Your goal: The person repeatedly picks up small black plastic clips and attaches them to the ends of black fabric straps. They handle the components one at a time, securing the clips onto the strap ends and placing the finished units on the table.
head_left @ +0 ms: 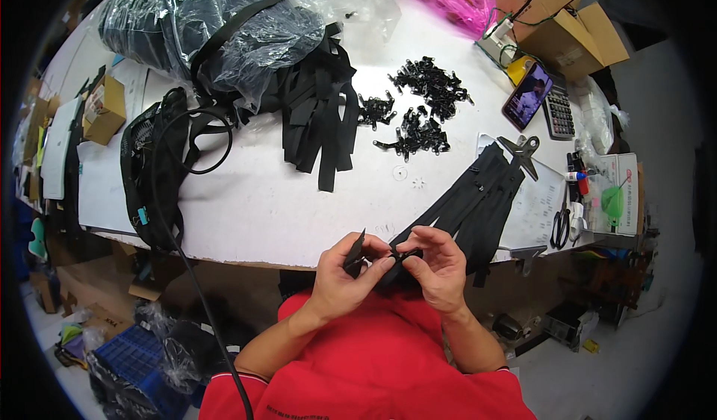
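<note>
Pinching a black zipper strip point(357, 254) at the near edge of the white desk point(254, 203), the left hand point(345, 277) has its fingers closed on it. The right hand point(437, 267) nips a small black zipper slider point(407, 254) at the strip's end; more zipper strips point(478, 196) lie just beyond, loose sliders point(422, 106) farther back.

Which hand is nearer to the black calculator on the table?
Right. The right hand is below the calculator, on its side of the table. The left hand is farther away toward the person's left.
</note>
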Motion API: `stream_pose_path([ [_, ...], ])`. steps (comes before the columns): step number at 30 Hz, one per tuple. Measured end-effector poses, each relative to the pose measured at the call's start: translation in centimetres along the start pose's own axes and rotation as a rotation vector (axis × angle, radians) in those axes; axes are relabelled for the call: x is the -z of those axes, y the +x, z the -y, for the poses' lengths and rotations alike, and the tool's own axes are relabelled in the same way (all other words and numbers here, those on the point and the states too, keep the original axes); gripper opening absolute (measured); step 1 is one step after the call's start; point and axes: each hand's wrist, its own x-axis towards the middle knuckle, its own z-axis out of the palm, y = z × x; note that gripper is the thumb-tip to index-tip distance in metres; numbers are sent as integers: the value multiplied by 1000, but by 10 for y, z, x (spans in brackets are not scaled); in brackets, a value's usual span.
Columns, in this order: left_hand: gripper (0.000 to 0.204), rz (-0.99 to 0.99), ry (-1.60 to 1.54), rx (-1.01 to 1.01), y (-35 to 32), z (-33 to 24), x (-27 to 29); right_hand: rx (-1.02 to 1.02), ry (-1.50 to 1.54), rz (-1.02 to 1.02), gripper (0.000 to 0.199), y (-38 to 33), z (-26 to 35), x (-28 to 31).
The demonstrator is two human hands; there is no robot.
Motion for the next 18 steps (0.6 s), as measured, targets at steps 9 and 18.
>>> stream_pose_path([
  [9, 16, -3, -3, 20, -1, -1, -1, 21, -3, -61, 42, -3, -1, -3],
  [18, 15, -18, -26, 25, -3, -1, -4, 92, -176, 11, 39, 1, 4, -3],
])
